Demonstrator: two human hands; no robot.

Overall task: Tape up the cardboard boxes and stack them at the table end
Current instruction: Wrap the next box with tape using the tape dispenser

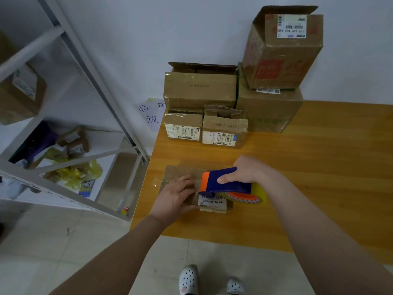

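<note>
A small flat cardboard box (180, 172) with a white barcode label lies near the table's front left corner. My left hand (176, 196) presses flat on its top, fingers pointing right. My right hand (248, 170) grips a blue and orange tape dispenser (221, 182) carrying a roll of clear yellowish tape (258, 193), its front edge down on the box beside my left fingertips. At the far end of the table stand several more cardboard boxes: two small ones (182, 126) in front, a wider one (200, 89) stacked behind, and a large one (268, 109) with an open-flapped box (282, 50) on top.
The wooden table (319, 167) stretches bare to the right. A white metal shelf rack (85, 67) stands on the left with boxes and yellow bags on its shelves. A handwritten paper note (152, 113) hangs on the wall. My shoes show on the tiled floor below.
</note>
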